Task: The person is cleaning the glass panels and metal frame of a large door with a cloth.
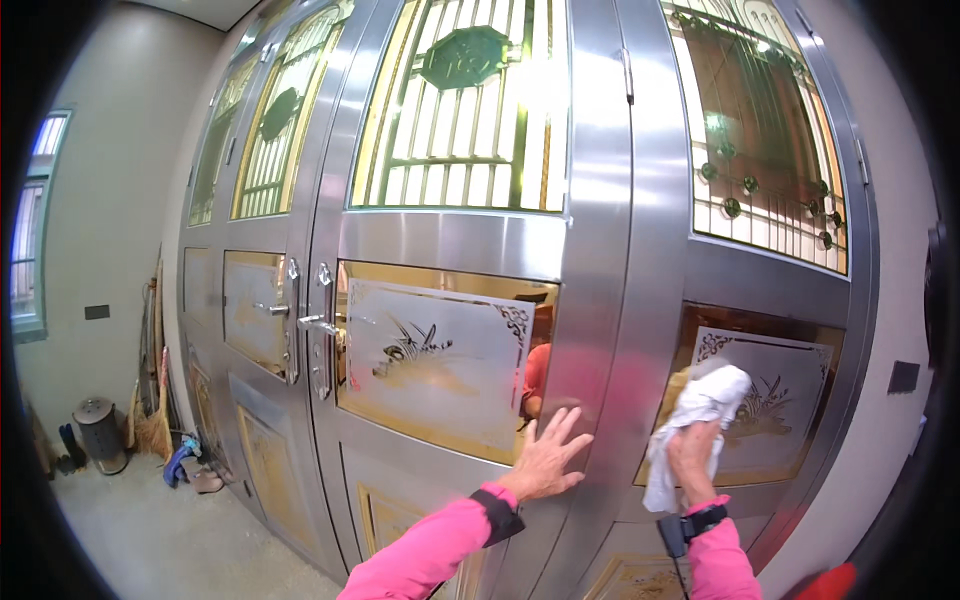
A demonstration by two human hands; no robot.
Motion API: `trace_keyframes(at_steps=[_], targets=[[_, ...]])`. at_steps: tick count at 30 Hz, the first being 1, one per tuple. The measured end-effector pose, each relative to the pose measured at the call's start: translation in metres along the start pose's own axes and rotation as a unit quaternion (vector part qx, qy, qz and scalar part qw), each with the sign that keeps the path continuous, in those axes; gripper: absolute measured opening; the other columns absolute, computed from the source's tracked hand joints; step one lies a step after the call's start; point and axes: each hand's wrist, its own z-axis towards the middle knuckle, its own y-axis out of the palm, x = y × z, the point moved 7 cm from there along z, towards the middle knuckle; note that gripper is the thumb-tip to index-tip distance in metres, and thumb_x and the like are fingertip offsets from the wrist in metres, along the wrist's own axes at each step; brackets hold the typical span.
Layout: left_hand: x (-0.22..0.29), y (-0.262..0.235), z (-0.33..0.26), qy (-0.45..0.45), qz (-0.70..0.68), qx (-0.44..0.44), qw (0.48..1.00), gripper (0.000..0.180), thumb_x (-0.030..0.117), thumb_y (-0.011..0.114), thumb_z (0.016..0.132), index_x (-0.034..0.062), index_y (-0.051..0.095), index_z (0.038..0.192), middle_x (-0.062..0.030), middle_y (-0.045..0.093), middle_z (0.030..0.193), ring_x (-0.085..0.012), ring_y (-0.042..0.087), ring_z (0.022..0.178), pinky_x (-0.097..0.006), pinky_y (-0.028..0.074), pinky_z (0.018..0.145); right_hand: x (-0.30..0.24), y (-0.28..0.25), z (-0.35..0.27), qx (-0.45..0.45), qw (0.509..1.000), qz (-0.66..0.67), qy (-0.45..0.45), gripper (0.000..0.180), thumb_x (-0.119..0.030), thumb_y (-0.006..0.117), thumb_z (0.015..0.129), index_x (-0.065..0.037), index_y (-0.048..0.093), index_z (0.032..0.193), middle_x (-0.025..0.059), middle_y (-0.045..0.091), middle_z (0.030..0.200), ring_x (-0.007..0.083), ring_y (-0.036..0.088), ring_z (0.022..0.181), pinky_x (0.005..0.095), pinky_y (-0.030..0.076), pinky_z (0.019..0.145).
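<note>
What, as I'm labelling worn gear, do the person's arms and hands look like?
Both sleeves are pink. A black band sits at the left cuff; at the right, a black strap, dark boxy device and thin cable. Both hands are bare.

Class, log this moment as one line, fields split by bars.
left hand: spread, before brushed silver metal door | right hand: gripping crumpled white cloth at frosted rectangular gold-edged panel
</note>
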Motion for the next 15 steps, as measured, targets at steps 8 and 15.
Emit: trace_keyframes(at_steps=[8, 15], targets=[[-0.152, -0.086, -0.089, -0.130, 0.104, 0.128, 0.978, 0.073, 0.029, 0.070, 0.070, 0.0190, 0.036, 0.134, -0.0179, 0.016, 0.146, -0.0343, 0.014, 0.137, -0.061, 0.020, 0.101, -0.088, 0.046, -0.016, 0.021, 0.991, -0.133, 0.011, 0.077, -0.021, 0.058, 0.069, 0.017, 0.025, 0.129, 0.0393, 0.017, 0.134, 0.0532, 0.024, 0.121, 0.0539, 0.021, 0.102], [-0.215, -0.091, -0.106, -0.195, 0.066, 0.142, 0.968, 0.080, 0.026, 0.070, 0.068, 0.0205, 0.031, 0.137, -0.0175, 0.013, 0.147, -0.0352, 0.013, 0.136, -0.060, 0.022, 0.100, -0.095, 0.039, -0.021, 0.027, 0.978, -0.182, -0.101, 0.058, -0.016, 0.056, 0.073, 0.006, 0.040, 0.125, 0.0348, 0.032, 0.126, 0.0489, 0.034, 0.115, 0.0517, 0.027, 0.099]])
